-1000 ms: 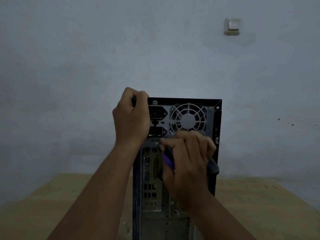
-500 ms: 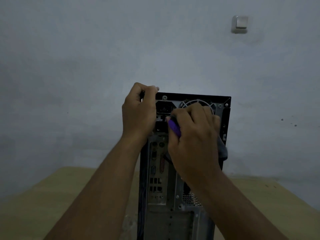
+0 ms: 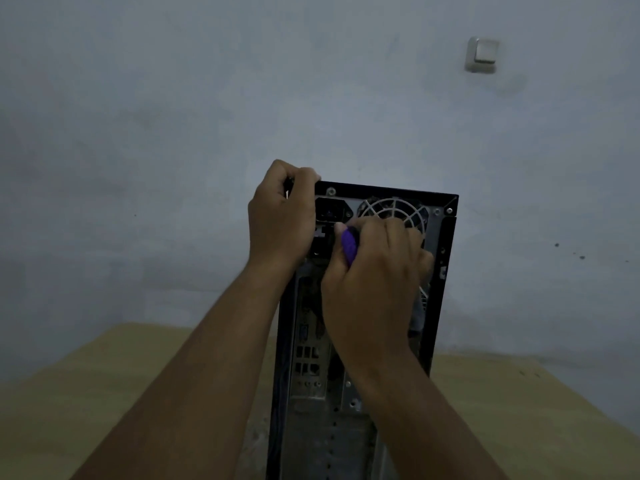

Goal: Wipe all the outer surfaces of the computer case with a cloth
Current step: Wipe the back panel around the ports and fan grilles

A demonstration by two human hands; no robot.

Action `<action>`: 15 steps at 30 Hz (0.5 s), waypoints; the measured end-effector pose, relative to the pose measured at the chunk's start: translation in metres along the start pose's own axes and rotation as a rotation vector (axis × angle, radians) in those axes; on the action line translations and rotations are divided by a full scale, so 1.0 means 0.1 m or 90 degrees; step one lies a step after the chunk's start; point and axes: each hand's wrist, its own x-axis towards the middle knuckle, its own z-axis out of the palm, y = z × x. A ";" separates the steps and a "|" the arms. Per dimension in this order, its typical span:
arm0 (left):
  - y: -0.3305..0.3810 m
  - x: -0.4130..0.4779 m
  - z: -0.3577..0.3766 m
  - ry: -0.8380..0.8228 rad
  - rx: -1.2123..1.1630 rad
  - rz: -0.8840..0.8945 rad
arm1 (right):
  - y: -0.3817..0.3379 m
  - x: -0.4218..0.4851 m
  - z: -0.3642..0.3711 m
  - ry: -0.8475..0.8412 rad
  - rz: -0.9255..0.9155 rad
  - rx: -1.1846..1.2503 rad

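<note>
A black computer case (image 3: 446, 237) stands upright on the table with its metal rear panel facing me, fan grille at the top right. My left hand (image 3: 280, 220) grips the case's top left corner, fingers curled over the edge. My right hand (image 3: 374, 278) presses a bunched cloth (image 3: 349, 245) against the rear panel just below the fan grille. The cloth shows purple by my thumb, and a grey part hangs below the hand at the right. Most of the cloth is hidden under my fingers.
The case stands on a light wooden table (image 3: 104, 393) that runs to both sides. A pale wall rises right behind it, with a wall switch (image 3: 482, 58) high on the right. The room is dim.
My right hand with the cloth rose from the port area to just under the fan grille, then held there. My left hand kept its grip on the top corner.
</note>
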 end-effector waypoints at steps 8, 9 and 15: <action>-0.06 0.03 0.00 -0.003 -0.006 0.015 | 0.14 0.08 -0.02 -0.012 -0.072 -0.007; -0.06 0.03 0.00 -0.001 -0.006 0.017 | 0.11 0.07 -0.01 0.001 -0.047 0.021; -0.07 0.04 -0.02 -0.005 -0.017 0.018 | 0.11 -0.06 0.05 0.054 -0.048 0.063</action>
